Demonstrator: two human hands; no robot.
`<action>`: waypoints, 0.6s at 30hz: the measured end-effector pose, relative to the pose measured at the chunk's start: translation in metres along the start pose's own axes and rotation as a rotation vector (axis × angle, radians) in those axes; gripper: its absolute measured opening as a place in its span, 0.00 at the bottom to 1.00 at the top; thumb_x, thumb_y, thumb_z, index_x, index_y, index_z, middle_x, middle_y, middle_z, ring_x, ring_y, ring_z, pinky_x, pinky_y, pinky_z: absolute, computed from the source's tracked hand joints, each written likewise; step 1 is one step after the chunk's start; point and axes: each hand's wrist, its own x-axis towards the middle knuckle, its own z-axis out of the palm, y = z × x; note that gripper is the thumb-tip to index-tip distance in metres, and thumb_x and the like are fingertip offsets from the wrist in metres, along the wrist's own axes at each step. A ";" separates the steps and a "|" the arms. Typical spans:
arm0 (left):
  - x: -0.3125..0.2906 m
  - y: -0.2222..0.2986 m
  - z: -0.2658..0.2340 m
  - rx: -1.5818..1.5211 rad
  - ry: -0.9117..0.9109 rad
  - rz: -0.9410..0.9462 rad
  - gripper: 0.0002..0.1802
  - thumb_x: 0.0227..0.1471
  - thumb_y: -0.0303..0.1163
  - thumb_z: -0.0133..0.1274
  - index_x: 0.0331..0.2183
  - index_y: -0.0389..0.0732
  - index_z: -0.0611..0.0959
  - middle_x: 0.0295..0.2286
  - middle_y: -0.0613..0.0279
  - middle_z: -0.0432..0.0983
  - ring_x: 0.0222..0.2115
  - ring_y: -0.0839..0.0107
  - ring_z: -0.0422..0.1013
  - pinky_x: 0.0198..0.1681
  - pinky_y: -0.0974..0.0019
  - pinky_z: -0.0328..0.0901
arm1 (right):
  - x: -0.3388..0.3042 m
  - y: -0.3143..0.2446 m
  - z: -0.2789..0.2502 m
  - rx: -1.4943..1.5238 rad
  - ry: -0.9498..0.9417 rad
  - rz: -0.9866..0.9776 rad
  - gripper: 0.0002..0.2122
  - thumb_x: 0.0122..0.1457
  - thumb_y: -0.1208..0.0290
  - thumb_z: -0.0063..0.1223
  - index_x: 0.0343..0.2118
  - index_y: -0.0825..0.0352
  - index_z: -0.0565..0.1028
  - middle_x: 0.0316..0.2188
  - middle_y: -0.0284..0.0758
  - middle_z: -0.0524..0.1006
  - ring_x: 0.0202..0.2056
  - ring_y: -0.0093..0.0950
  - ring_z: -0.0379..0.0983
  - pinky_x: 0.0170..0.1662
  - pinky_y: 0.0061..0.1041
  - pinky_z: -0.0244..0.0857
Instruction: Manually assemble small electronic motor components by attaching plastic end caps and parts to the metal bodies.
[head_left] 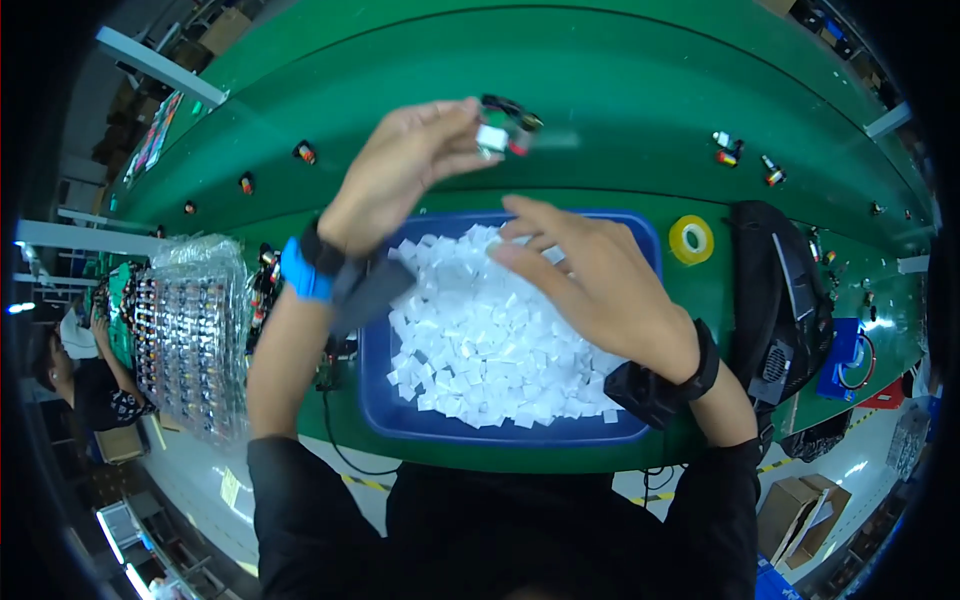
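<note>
My left hand (405,165) is raised beyond the far rim of a blue plastic tray (375,405). Its fingers are closed on a small electrical part (492,138) with a white block, a reddish end and a dark loop like a wire; motion blurs its details. Many small white square pieces (500,350) lie heaped in the tray. Over the tray's right half hovers my right hand (600,280), its thumb and fingers apart, with no object visibly gripped. Both wrists wear black bands, and the left has a blue one too.
Yellow tape (691,240) and a black bag (765,300) lie right of the tray. To its left, a plastic-wrapped stack (190,330) holds rows of small parts. More parts (727,150) are scattered on the green bench (600,90). Another person (95,380) works at far left.
</note>
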 end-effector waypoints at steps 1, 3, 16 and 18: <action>-0.022 -0.001 0.015 -0.067 -0.014 -0.058 0.19 0.63 0.40 0.52 0.44 0.32 0.79 0.39 0.61 0.78 0.42 0.73 0.75 0.51 0.67 0.71 | 0.000 0.005 0.003 0.055 -0.003 0.014 0.16 0.64 0.65 0.55 0.47 0.73 0.73 0.40 0.44 0.81 0.36 0.30 0.81 0.37 0.26 0.74; -0.063 -0.002 0.036 -0.138 0.088 -0.043 0.17 0.63 0.39 0.52 0.43 0.34 0.79 0.40 0.62 0.77 0.44 0.73 0.74 0.54 0.65 0.67 | 0.002 0.004 0.005 0.281 -0.036 0.097 0.15 0.65 0.65 0.54 0.46 0.72 0.73 0.39 0.41 0.81 0.36 0.28 0.80 0.36 0.24 0.73; -0.131 -0.040 0.040 0.011 0.052 0.201 0.07 0.58 0.32 0.52 0.33 0.39 0.77 0.44 0.62 0.68 0.39 0.74 0.64 0.46 0.67 0.60 | -0.002 -0.014 0.011 0.822 -0.121 0.335 0.08 0.63 0.74 0.55 0.41 0.73 0.73 0.32 0.39 0.81 0.24 0.19 0.75 0.24 0.17 0.70; -0.134 -0.044 0.038 -0.059 -0.037 0.183 0.12 0.60 0.38 0.53 0.33 0.38 0.77 0.41 0.61 0.70 0.39 0.72 0.67 0.45 0.65 0.62 | -0.002 -0.016 0.007 0.669 -0.124 0.272 0.06 0.62 0.76 0.57 0.38 0.72 0.74 0.28 0.38 0.81 0.19 0.16 0.72 0.21 0.15 0.64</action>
